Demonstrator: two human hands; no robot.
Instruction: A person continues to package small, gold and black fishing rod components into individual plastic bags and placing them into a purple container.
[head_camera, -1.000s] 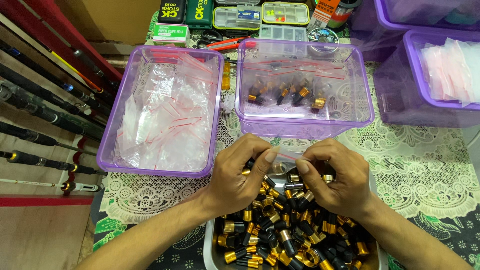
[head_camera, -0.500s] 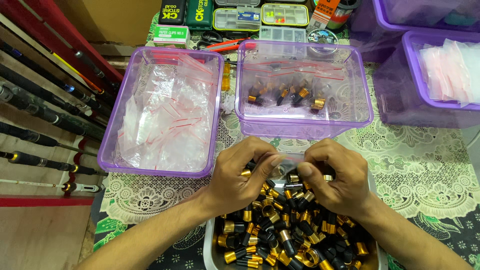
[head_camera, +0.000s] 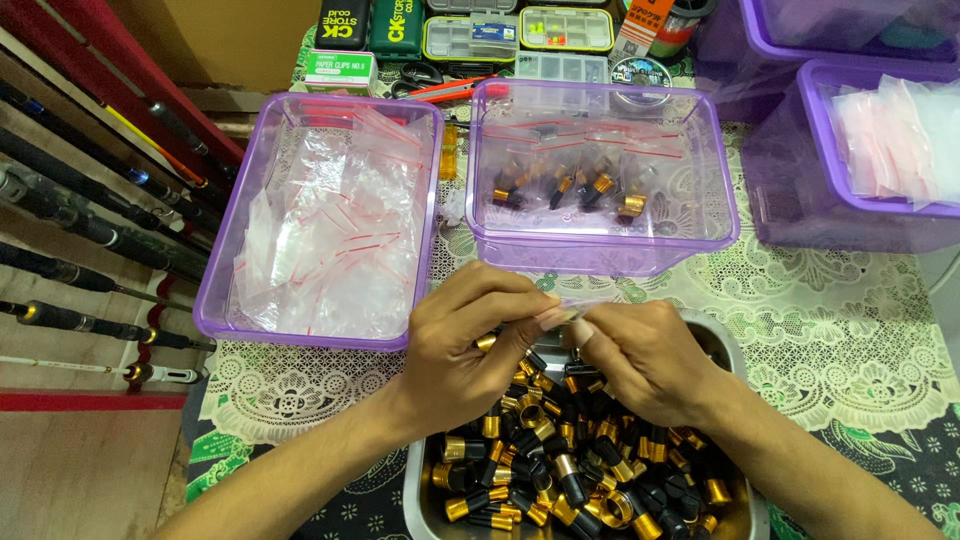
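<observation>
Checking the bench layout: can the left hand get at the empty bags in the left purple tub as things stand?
Probably yes: the left hand is just beside the left purple tub, which is open-topped with nothing over the bags. But both hands are pinching something small together.

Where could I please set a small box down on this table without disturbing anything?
The widest bare lace cloth lies right of the metal tray, below the purple tubs. A smaller patch sits under the bag-filled tub. The far edge is crowded with tackle boxes, and both hands fill the middle.
</observation>
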